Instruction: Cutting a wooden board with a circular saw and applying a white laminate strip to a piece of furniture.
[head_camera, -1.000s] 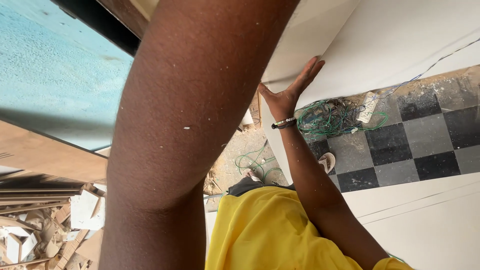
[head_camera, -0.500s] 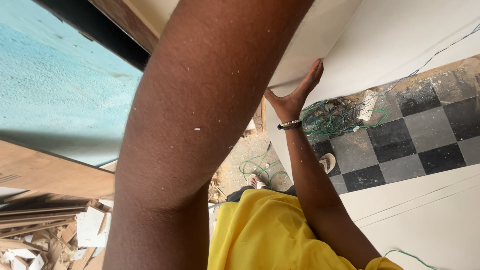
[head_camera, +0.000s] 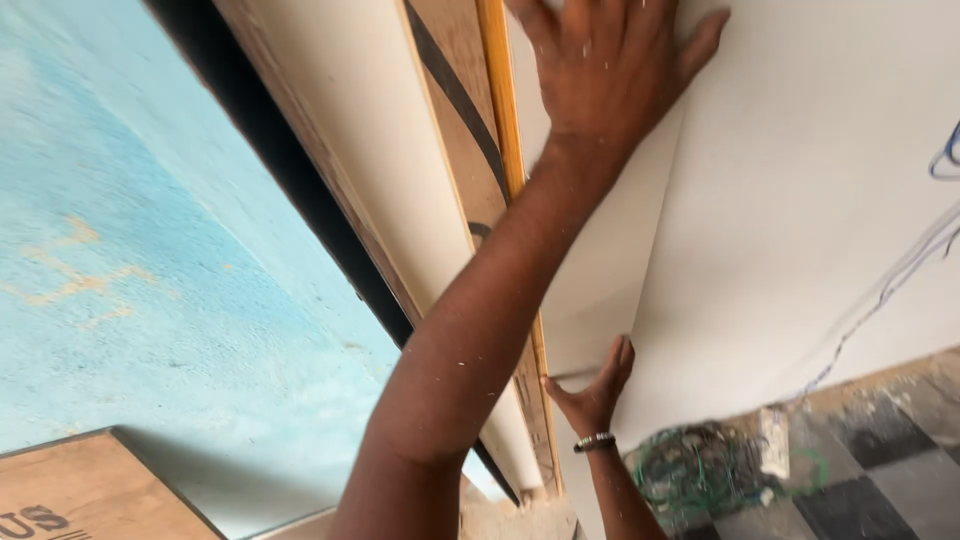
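Item, white panel: I am seeing it filling the frame's right half, its long edge running from top centre down to lower centre.
Left hand: pressing flat, fingers spread wide, at top centre.
Right hand: bracing that edge at lower centre, directly below the left; I cannot tell whether it is gripping.

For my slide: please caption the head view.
Left hand pressed flat on a white panel, a co-worker's braceleted hand at its edge below.
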